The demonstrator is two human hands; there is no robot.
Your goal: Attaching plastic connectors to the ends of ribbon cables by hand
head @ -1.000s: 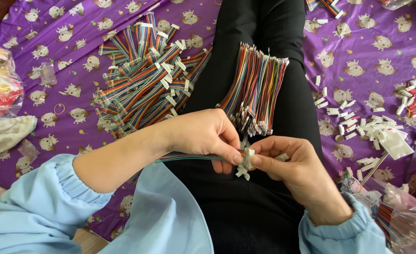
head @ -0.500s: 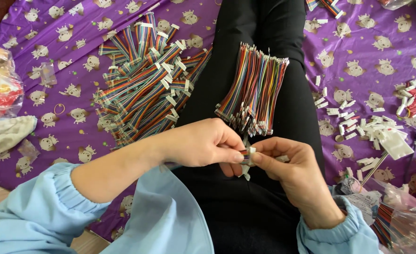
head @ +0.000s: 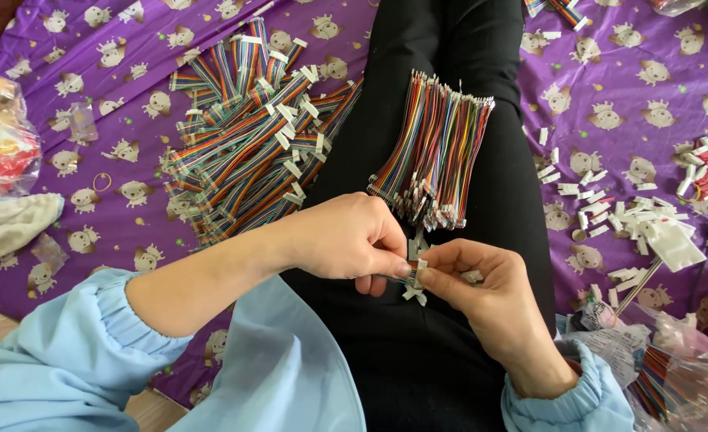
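Both hands meet over the lap. Left hand (head: 346,236) grip closed, pinching a small white connector (head: 415,272) on a short ribbon wire; right hand (head: 482,292) grip closed on the same connector from the other side. Loose bundle of rainbow wires (head: 438,152) lies on the black trousers (head: 450,48) just above. Bigger pile of finished wires (head: 250,128) sits on the purple cloth (head: 626,112) at left; scattered white connectors (head: 610,216) at right.
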